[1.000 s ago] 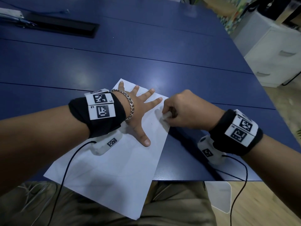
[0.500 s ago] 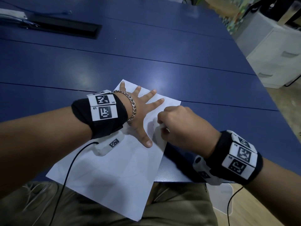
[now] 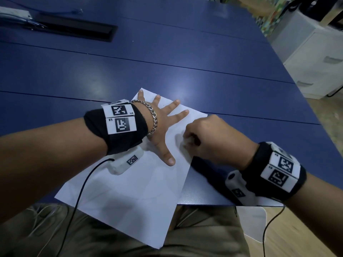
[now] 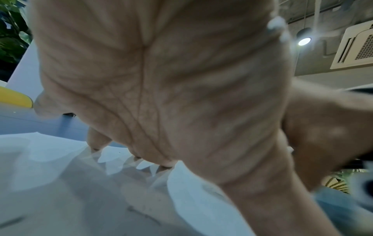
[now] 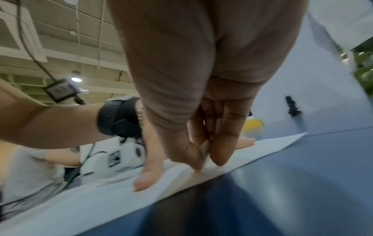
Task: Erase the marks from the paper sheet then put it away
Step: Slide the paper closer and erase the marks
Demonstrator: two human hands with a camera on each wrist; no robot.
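Observation:
A white paper sheet (image 3: pixel 130 197) lies askew on the blue table (image 3: pixel 185 71), its near corner hanging over the table's front edge above my lap. My left hand (image 3: pixel 163 123) lies flat on the sheet's far part with fingers spread, pressing it down. My right hand (image 3: pixel 204 138) pinches a small white eraser (image 3: pixel 187 140) between thumb and fingertips and holds it against the paper near the sheet's right edge. The right wrist view shows the eraser (image 5: pixel 204 151) pinched at the paper (image 5: pixel 101 199). In the left wrist view faint pencil marks (image 4: pixel 141 214) lie on the paper under my palm (image 4: pixel 161 87).
A black slot cover (image 3: pixel 74 29) and a white strip (image 3: pixel 13 13) lie at the table's far left. A white drawer cabinet (image 3: pixel 315 58) stands on the floor to the right. Cables run from both wrist cameras over my lap.
My right hand with the eraser moved back toward me and left, then slightly forward again, rubbing over the paper. The left hand stayed pressed on the sheet.

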